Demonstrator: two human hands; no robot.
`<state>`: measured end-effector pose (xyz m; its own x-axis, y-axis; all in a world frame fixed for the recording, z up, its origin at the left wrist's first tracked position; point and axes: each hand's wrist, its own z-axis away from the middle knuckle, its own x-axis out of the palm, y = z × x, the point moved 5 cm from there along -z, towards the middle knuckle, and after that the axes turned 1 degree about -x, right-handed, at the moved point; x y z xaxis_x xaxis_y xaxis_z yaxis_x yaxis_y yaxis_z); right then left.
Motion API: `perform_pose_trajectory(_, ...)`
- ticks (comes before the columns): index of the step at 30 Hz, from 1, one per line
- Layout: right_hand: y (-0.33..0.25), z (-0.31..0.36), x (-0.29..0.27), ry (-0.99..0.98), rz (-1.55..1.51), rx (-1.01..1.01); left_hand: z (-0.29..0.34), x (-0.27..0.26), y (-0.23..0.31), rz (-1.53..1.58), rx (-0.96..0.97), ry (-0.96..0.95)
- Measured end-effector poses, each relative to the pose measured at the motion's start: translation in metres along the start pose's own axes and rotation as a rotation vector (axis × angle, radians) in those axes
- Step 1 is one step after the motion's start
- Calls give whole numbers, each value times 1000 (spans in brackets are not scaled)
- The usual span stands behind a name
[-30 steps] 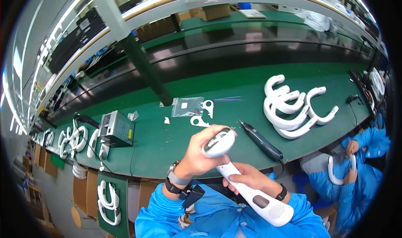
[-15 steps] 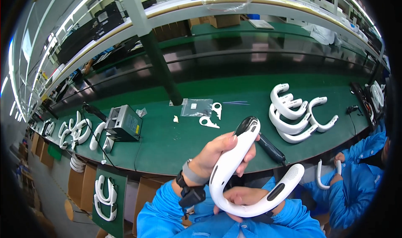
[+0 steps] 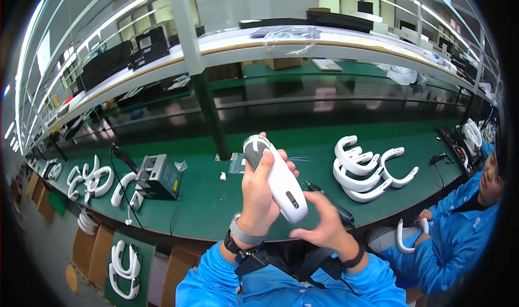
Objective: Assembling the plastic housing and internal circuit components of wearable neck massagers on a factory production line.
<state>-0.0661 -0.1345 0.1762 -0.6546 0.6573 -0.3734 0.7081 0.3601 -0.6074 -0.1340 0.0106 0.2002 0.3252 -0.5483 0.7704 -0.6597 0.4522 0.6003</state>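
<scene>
A white U-shaped neck fan point(image 3: 285, 191) with a dark glossy end is raised over the bench's front edge. My left hand point(image 3: 258, 191) is closed around it, thumb along its near side. Seen nearly end-on, the fan shows a dark oval slot near its lower end, and its far arm is hidden. Beside that lower end is my right hand point(image 3: 328, 228), thumb and fingers apart, holding nothing; whether a fingertip touches the fan I cannot tell. A dark pen-shaped power tool point(image 3: 339, 208) lies on the bench just beyond my right hand.
Several neck fans point(image 3: 361, 169) are grouped on the green bench point(image 3: 216, 209) to the right. At left stands a grey box-shaped device point(image 3: 158, 175) with a cable. Blue tweezers point(image 3: 299, 159) and a clear bag point(image 3: 237, 164) lie behind my hands. A co-worker point(image 3: 459, 226) sits at right.
The fan has turned from a side-on U to nearly end-on and shifted left. My right hand has let go of its curve and opened beside it. The view has tilted up.
</scene>
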Motion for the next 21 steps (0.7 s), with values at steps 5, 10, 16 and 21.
perform_pose_trajectory(5,26,2,29,74,-80,83,3,1,1,118,-20,65)
perform_pose_trajectory(10,13,3,26,-65,-214,125,1,-5,-4,110,-101,-130)
perform_pose_trajectory(16,30,9,15,-186,-375,133,-3,13,-13,56,-83,-200)
perform_pose_trajectory(21,30,-2,7,-185,-401,168,-6,18,-14,0,-20,-108)
